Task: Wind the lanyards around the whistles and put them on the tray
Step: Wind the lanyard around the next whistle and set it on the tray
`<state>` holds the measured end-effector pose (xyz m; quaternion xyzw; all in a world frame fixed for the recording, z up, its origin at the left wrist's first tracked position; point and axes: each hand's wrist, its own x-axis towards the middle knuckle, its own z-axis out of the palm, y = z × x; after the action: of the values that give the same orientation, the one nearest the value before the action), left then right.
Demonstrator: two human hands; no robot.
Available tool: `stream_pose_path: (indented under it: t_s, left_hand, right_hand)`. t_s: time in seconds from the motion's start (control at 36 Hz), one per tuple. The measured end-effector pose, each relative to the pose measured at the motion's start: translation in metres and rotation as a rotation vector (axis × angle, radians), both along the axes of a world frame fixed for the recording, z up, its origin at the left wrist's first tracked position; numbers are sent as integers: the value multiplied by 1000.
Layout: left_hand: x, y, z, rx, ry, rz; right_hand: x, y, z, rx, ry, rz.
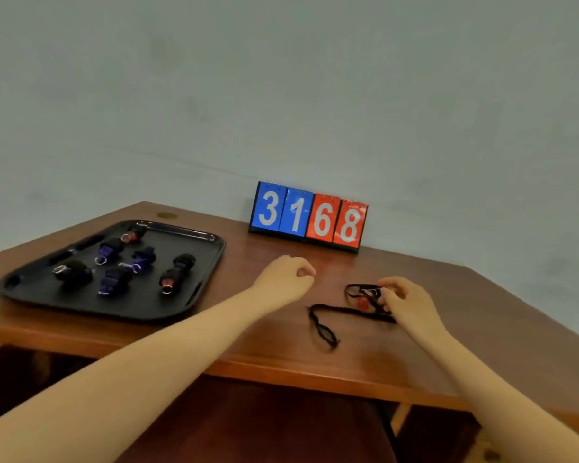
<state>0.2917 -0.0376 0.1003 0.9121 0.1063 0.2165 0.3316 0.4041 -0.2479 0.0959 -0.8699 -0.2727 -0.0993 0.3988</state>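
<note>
- The right hand (403,300) pinches a red whistle (365,303) on the wooden table (264,342); its curled fingers hide most of the whistle body.
- The whistle's black lanyard (325,324) trails unwound towards the table's front edge, partly looped by the fingers; the blur makes its exact path hard to follow.
- The left hand (290,277) hovers over the table, fingers loosely curled and holding nothing.
- The black tray (201,292), far left, carries six wound whistles (176,274), purple and red; details are smeared.
- A flip scoreboard (310,217) reading 3168 stands by the wall.
</note>
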Motion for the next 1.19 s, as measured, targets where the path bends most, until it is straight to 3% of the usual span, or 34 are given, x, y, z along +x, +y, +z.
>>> stream_pose_path:
  t_s: [0.19,0.56,0.72,0.78,0.94,1.08,1.19]
  left_hand:
    - [54,-40,-15,-32,133,-54]
    - [118,-52,-25,42,178,-58]
    - [131,-44,-41,42,126,-62]
    - [134,-39,-40,38,121,-65]
    - [139,-33,-41,-53,56,-22]
    - [137,-39,-40,-21,22,4]
    - [138,-54,-42,91,35,-36]
  right_hand:
    - [40,-52,-33,-162,42,-119]
    - [100,-16,-33,-131,-106,-147]
    - [127,7,-32,-239,73,-71]
    - [128,7,-29,-120,130,-30]
    - [124,-5,-17,488,352,-31]
    - [126,-13,-1,1160,590,133]
    - [129,-26,1,1286,602,90]
